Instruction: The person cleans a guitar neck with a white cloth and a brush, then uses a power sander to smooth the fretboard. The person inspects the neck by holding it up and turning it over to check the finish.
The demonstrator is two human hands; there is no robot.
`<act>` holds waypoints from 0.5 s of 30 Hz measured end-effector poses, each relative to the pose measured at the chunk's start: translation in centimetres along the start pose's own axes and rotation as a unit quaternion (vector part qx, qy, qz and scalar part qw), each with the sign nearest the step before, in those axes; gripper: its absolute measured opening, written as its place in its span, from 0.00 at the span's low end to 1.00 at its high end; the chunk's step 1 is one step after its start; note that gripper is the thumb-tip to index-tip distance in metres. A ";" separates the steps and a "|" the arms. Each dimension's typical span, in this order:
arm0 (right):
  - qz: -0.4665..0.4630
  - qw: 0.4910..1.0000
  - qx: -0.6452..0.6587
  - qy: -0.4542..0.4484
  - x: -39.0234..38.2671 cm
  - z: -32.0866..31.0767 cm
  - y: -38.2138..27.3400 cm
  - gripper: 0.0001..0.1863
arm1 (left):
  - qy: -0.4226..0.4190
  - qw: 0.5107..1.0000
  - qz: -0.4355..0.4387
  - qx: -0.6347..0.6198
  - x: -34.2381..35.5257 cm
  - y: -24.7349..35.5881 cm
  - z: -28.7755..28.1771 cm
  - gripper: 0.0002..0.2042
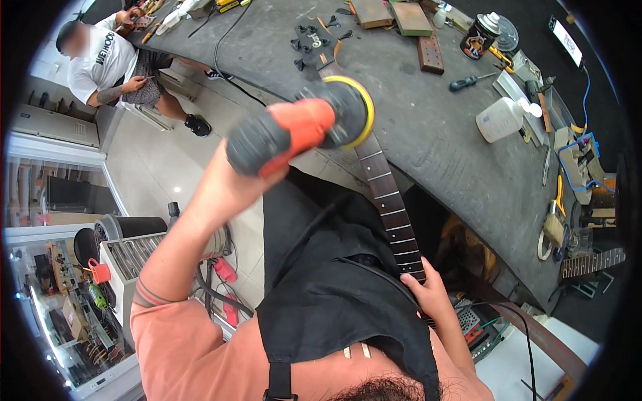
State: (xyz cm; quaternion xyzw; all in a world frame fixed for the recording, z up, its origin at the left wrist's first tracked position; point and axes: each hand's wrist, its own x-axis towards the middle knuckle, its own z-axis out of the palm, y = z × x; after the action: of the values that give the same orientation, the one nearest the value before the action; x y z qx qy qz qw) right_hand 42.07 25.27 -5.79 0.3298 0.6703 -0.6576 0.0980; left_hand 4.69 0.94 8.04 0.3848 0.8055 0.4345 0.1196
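My left hand [231,184] is wrapped round an orange and black power sander [304,127], which is blurred by motion. The sander's round, yellow-edged pad [366,110] stands tilted over the upper part of a guitar neck [382,190]; whether they touch, I cannot tell. The neck has a dark fretboard with pale dots. It runs from a black headstock [314,41] with black tuners on the workbench down to my right side. There my right hand [428,287] grips the lower end, thumb on the edge and other fingers mostly hidden beneath.
On the grey workbench [441,127] stand a white bottle [501,120], a black can [480,37], a screwdriver [471,82], wooden blocks [430,55] and a brush [554,224]. A cable [227,40] crosses its left part. Another person [107,60] sits at the far left.
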 end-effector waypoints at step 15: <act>0.003 1.000 -0.008 0.000 -0.2 0.3 -0.3 0.22 | -0.035 0.983 -0.177 -0.023 -0.2 0.3 0.2 0.29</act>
State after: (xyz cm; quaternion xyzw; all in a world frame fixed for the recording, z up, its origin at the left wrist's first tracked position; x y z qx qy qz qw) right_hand 41.91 24.97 -5.45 0.3308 0.6748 -0.6517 0.1025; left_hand 5.04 1.03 8.16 0.2485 0.8461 0.4110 0.2312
